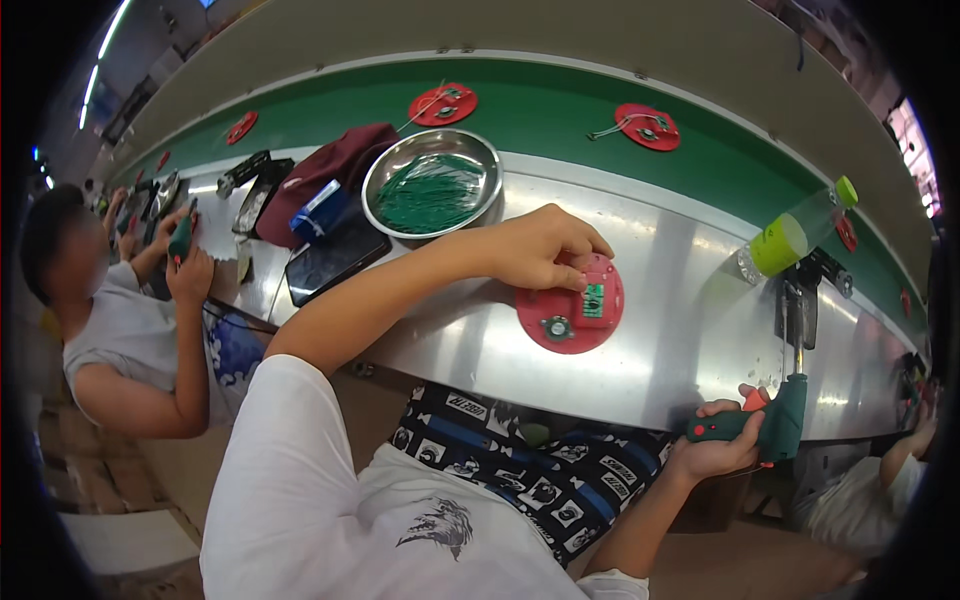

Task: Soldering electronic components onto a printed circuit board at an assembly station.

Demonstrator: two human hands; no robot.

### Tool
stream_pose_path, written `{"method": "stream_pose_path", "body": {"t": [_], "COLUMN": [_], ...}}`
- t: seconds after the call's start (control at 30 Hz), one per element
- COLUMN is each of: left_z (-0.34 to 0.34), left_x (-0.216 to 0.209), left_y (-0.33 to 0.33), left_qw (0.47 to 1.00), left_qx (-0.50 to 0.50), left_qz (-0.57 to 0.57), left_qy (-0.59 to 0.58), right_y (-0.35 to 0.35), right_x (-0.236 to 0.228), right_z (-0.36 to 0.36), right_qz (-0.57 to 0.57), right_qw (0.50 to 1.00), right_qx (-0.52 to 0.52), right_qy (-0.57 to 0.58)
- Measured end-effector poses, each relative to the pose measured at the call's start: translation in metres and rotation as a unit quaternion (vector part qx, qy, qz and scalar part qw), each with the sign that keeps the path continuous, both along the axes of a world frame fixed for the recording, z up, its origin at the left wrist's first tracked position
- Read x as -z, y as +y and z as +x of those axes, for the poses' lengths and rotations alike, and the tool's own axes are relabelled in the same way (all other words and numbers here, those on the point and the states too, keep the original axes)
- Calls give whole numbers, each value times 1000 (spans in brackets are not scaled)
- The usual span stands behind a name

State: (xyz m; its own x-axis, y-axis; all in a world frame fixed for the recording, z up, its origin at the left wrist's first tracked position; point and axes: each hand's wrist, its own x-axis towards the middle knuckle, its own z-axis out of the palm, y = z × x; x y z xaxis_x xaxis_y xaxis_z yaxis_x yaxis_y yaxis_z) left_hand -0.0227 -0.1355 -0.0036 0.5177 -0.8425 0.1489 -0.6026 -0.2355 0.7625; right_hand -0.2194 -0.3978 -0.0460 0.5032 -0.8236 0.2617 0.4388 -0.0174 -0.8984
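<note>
My left hand (555, 245) reaches over a red round plate (568, 335) on the metal bench, fingers pinched down at the edge of a small green circuit board (594, 299). Whatever lies between those fingertips is too small to make out. A round silver component (557, 327) sits on the same plate, near its front. At the bench's front edge, my right hand (735, 445) is wrapped round the grip of a green soldering gun (785, 425) with a red trigger. Its long metal shaft points away from me, apart from the plate.
A steel bowl (484, 210) of green wires stands behind my left forearm, beside a dark phone (335, 262) and maroon cloth (320, 185). A bottle (780, 245) tilts at the right. More red plates (648, 127) lie on the green strip behind. A co-worker (140, 330) sits at left.
</note>
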Motion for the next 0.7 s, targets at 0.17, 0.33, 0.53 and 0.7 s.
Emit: {"method": "stream_pose_path", "body": {"t": [0.17, 0.33, 0.53, 0.7], "left_z": [0, 6, 23, 25], "left_x": [-14, -45, 18, 12], "left_y": [51, 108, 152, 154], "left_qw": [994, 939, 894, 912], "left_qx": [-51, -318, -341, -346], "left_qz": [-55, -8, 178, 48], "left_qy": [-83, -133, -229, -217], "right_y": [16, 32, 31, 34], "right_x": [0, -2, 0, -2], "right_z": [2, 12, 18, 15], "right_qz": [-10, -34, -16, -34], "right_qw": [991, 987, 989, 990], "right_qx": [-121, -154, -142, -122], "right_qy": [-62, -16, 39, 55]}}
